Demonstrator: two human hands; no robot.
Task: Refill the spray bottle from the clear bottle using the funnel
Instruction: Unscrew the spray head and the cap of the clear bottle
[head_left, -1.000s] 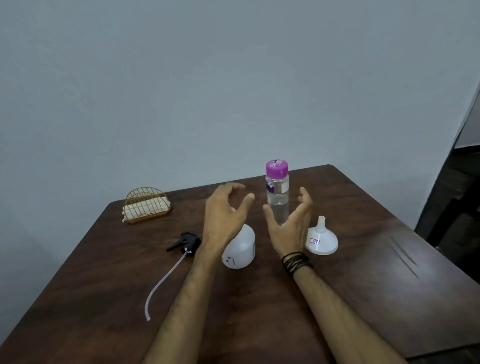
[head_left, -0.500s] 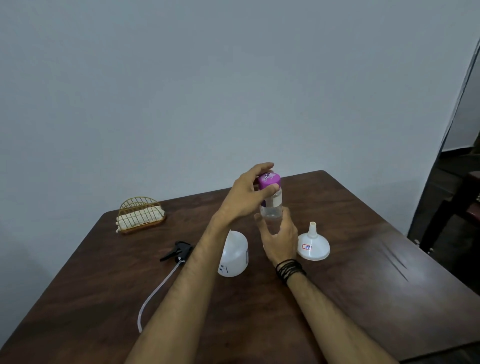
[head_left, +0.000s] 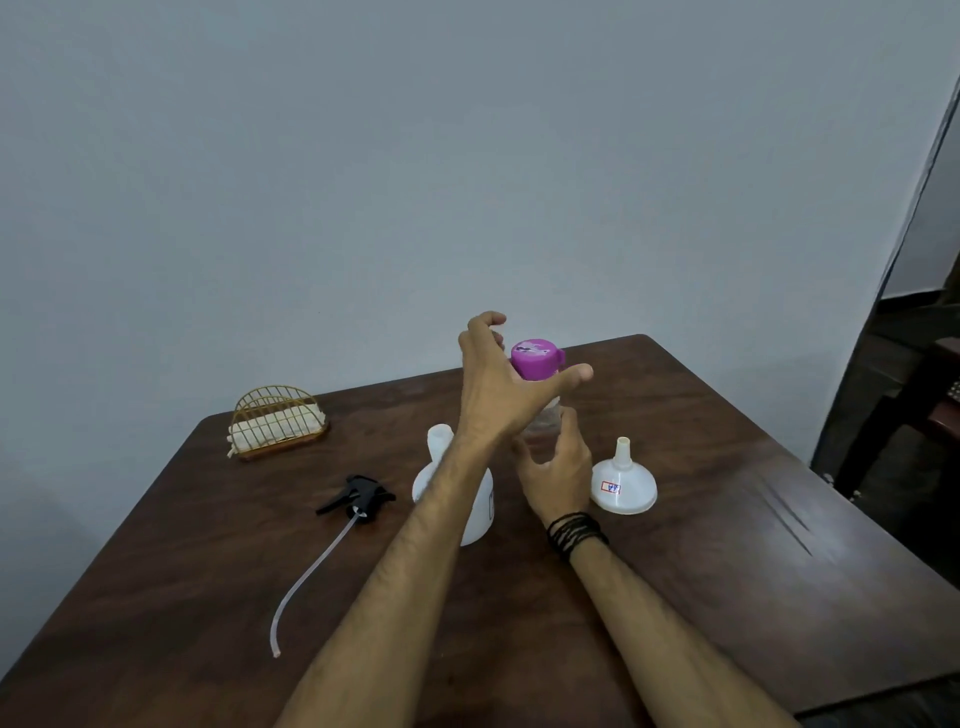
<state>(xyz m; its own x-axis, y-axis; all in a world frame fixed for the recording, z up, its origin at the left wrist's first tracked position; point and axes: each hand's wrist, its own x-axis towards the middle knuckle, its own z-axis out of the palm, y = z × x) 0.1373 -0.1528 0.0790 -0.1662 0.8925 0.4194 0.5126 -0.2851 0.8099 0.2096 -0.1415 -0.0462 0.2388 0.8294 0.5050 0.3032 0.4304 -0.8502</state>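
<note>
You grip one upright clear bottle (head_left: 543, 431) with your right hand (head_left: 558, 470); your spread left hand (head_left: 498, 384) touches its purple cap (head_left: 535, 358).

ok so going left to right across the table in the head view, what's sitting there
gold wire napkin holder → black spray trigger head → white spray bottle → clear bottle with purple cap → white funnel
</note>
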